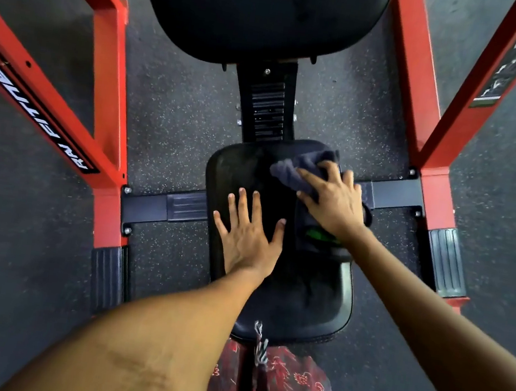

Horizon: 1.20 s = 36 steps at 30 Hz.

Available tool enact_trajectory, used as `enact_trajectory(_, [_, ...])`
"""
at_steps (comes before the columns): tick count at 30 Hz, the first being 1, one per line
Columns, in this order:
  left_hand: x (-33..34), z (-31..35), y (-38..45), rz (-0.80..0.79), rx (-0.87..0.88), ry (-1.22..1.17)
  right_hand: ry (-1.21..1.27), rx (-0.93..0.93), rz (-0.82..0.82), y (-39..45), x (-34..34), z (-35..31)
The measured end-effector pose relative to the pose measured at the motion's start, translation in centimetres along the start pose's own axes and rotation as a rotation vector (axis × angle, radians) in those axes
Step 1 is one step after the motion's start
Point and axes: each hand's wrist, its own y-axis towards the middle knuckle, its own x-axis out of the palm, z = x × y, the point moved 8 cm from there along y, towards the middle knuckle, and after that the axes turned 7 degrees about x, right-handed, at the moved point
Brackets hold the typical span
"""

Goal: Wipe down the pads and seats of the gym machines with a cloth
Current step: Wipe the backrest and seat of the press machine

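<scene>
A black padded seat (pixel 240 173) of a red-framed gym machine lies below me in the middle of the head view. My left hand (pixel 246 236) rests flat on the seat's left half with its fingers spread. A dark grey cloth (pixel 299 168) lies bunched on the seat's far right part, and my right hand (pixel 331 197) presses down on it with the fingers spread over the fabric. Beyond the seat, a large black back pad (pixel 256 10) fills the top centre.
Red steel frame posts (pixel 107 86) (pixel 434 126) stand left and right of the seat, joined by a black crossbar (pixel 164 205) on the speckled rubber floor. A black adjustment column (pixel 265 108) links seat and back pad. Red patterned clothing (pixel 284 390) shows at the bottom edge.
</scene>
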Motion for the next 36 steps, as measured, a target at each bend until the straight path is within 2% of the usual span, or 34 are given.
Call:
enact_trajectory(3, [0.1,-0.1,0.0,-0.008,0.002,0.01,0.073,0.242,-0.016,5.2,-0.3,0.8])
enact_trajectory(4, [0.0,-0.1,0.0,-0.008,0.004,0.007,0.07,0.266,-0.027,5.9,-0.1,-0.1])
enact_trajectory(6, [0.0,-0.1,0.0,-0.008,0.006,-0.003,-0.004,0.138,-0.043,5.5,0.4,-3.4])
enact_trajectory(8, [0.0,0.0,-0.1,-0.002,0.004,0.005,-0.086,-0.131,-0.043,3.4,1.0,-7.0])
enact_trajectory(10, [0.1,-0.1,-0.1,0.001,0.009,0.012,-0.105,-0.267,-0.054,4.0,1.4,-7.0])
enact_trajectory(11, [0.1,-0.1,0.0,0.002,0.012,0.011,-0.109,-0.219,-0.066,5.4,1.2,-5.8])
enact_trajectory(14, [0.3,-0.1,-0.1,-0.008,0.019,0.004,-0.01,0.158,-0.056,8.3,0.4,-1.3])
enact_trajectory(15, [0.3,0.0,0.0,-0.003,0.02,0.004,-0.019,0.2,-0.036,7.9,0.3,-1.7])
enact_trajectory(16, [0.1,0.1,0.0,0.0,0.018,0.008,-0.041,0.165,-0.021,7.2,0.3,-3.1])
enact_trajectory(19, [0.0,0.1,0.0,0.01,0.007,0.043,-0.069,-0.19,-0.033,4.6,1.1,-7.9])
enact_trajectory(21, [0.1,0.0,-0.1,0.007,0.006,0.05,-0.058,-0.284,-0.065,5.6,1.2,-6.8])
enact_trajectory(22, [0.1,-0.1,-0.1,0.007,0.005,0.039,-0.045,-0.203,-0.076,6.9,1.0,-5.0])
enact_trajectory(24, [0.1,0.0,-0.2,-0.002,0.01,0.036,0.068,0.116,-0.072,8.7,0.3,-0.7])
enact_trajectory(25, [0.1,0.1,-0.3,-0.006,0.012,0.044,0.085,0.213,-0.051,8.5,0.2,0.1])
enact_trajectory(26, [0.1,0.2,-0.2,-0.01,0.012,0.051,0.039,0.202,-0.027,8.0,0.0,-0.7])
enact_trajectory(30, [0.3,-0.1,0.1,-0.028,-0.014,0.075,-0.048,-0.306,-0.056,3.8,1.0,-8.5])
enact_trajectory(32, [0.2,0.0,0.0,-0.014,-0.013,0.072,-0.035,-0.389,-0.075,4.3,1.2,-8.2])
enact_trajectory(36, [0.1,-0.1,-0.2,-0.006,-0.01,0.04,0.048,-0.069,-0.091,8.4,0.8,-2.4])
